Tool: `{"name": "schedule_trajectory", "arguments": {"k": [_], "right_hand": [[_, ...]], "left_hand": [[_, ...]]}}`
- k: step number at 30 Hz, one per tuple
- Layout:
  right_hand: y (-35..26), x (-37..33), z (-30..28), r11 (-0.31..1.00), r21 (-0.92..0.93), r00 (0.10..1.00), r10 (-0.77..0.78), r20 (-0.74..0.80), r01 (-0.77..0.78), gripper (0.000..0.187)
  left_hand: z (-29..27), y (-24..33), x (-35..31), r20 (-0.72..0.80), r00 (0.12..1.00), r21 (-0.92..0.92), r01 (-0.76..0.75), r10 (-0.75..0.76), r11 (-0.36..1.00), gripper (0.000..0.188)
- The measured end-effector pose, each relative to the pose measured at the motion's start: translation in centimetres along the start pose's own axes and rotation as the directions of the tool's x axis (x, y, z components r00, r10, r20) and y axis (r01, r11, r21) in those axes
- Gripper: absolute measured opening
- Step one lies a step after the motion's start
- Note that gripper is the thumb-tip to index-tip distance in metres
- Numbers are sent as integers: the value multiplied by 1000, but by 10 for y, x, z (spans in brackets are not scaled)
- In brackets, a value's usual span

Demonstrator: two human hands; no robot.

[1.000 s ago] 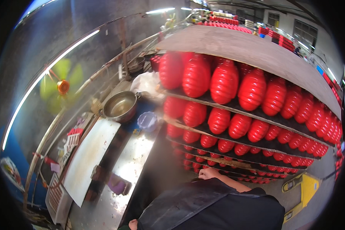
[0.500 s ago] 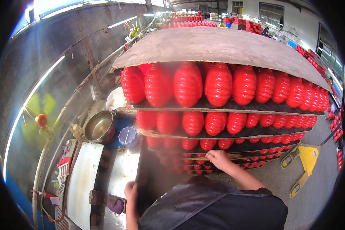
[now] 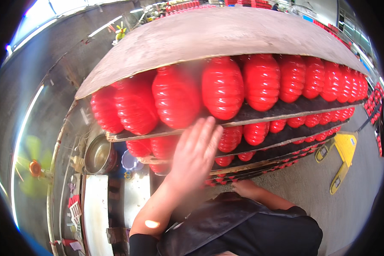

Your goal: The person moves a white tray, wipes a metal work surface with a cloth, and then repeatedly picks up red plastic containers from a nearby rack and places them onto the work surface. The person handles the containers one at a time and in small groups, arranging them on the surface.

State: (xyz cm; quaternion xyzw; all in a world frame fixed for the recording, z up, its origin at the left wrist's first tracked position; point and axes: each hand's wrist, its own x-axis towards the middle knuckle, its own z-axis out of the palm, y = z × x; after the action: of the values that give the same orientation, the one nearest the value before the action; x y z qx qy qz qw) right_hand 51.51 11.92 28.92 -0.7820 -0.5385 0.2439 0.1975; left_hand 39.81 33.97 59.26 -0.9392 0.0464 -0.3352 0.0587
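Note:
Glossy red ribbed vase-like vessels [image 3: 222, 87] stand in rows on stacked boards, under a large board [image 3: 209, 32]. My left hand [image 3: 194, 149] reaches up with its fingers stretched out, slightly blurred. Its fingertips lie at the front edge of the upper shelf board [image 3: 260, 116], just below the vessels; whether they touch it I cannot tell. Lower down, my right hand [image 3: 244, 187] is curled at the edge of a lower board [image 3: 266, 170], its fingers partly hidden. My left hand and forearm cover some of the vessels on the second tier.
At the left are a metal pot [image 3: 100, 155], a pale purple basin [image 3: 131, 161], a white panel [image 3: 96, 209] and a spinning green fan [image 3: 35, 168] beside the wall. A yellow pallet jack [image 3: 345, 149] is on the floor at the right. More red vessels stand in the background.
My left hand has risen from low beside the bench up to the upper shelf's edge, and its fingers have opened. My right hand stays low at the boards. The view has come closer to the stack.

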Motion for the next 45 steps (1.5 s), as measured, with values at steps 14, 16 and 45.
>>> {"name": "schedule_trajectory", "arguments": {"k": [14, 16, 45], "right_hand": [[67, -210, 72, 846, -220, 864, 503, 29, -485, 34], [64, -237, 99, 867, -86, 869, 494, 18, -491, 34], [197, -648, 232, -4, 700, -26, 999, -22, -714, 35]], "left_hand": [[42, 23, -8, -170, 976, 77, 151, -137, 985, 70], [42, 26, -7, -172, 975, 84, 156, -140, 984, 72], [114, 37, 5, -523, 724, 52, 554, -450, 831, 42]]}}
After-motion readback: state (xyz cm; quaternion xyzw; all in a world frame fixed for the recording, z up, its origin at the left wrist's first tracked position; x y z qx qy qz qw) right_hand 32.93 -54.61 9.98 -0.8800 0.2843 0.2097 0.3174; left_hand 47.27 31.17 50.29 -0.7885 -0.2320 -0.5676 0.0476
